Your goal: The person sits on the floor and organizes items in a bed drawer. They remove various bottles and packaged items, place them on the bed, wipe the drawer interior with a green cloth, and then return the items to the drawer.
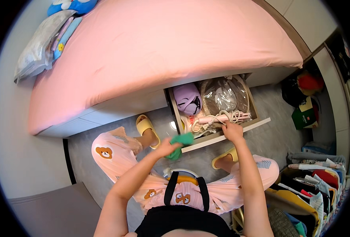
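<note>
My left hand [167,147] grips a green cloth [182,140], whose folds hang below the fingers beside the drawer's front left corner. An open drawer [255,125] juts out from the bed base. My right hand [232,129] reaches over its front edge and touches a pink hair-styling tool [212,119] with a cream coiled cord [229,115]; whether the fingers grip it cannot be told. Behind that lie a purple rounded pouch [187,97] with black straps and a round item in clear plastic wrapping [224,96]. A printed plastic bag is partly hidden at the drawer's left.
Above the drawer is a bed with a pink sheet [169,38], holding a bagged item [37,49] at left. Hanging clothes [317,186] stand at lower right. A green box [305,117] and bags lie at right. A grey padded surface [56,207] is at lower left.
</note>
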The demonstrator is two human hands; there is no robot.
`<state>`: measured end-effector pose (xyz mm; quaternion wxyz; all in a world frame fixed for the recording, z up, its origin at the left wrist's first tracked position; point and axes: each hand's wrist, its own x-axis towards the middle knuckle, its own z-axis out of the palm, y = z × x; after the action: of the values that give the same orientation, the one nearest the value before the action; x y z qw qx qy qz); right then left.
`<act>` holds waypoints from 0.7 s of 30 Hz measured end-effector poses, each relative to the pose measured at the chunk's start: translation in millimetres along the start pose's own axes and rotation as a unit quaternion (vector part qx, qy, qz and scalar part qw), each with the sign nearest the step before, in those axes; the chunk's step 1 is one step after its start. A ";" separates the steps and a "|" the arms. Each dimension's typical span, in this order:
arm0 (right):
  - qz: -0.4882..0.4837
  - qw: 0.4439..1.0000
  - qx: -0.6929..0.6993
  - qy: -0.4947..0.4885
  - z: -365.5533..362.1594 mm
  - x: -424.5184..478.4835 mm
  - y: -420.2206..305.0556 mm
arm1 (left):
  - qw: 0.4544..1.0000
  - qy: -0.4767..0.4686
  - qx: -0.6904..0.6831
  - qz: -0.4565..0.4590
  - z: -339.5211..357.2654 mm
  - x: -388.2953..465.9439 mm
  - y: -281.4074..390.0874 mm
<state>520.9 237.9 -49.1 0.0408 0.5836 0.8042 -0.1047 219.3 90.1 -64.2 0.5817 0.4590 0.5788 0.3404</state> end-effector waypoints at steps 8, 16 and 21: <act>0.003 1.000 0.004 -0.020 -9.7 0.3 -7.5 | 0.991 0.075 0.109 -0.037 20.4 40.0 -14.6; 0.006 1.000 0.019 0.007 -5.7 -0.9 -4.4 | 0.965 0.194 0.144 -0.105 58.5 73.4 1.2; -0.007 0.999 0.030 0.032 -8.9 -3.2 -9.6 | 0.942 0.308 0.130 0.028 34.1 113.6 -17.5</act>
<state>513.3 234.0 -38.7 -0.0033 0.5822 0.8055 -0.1102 261.7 184.6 -124.5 0.3000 0.4195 0.7560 0.4032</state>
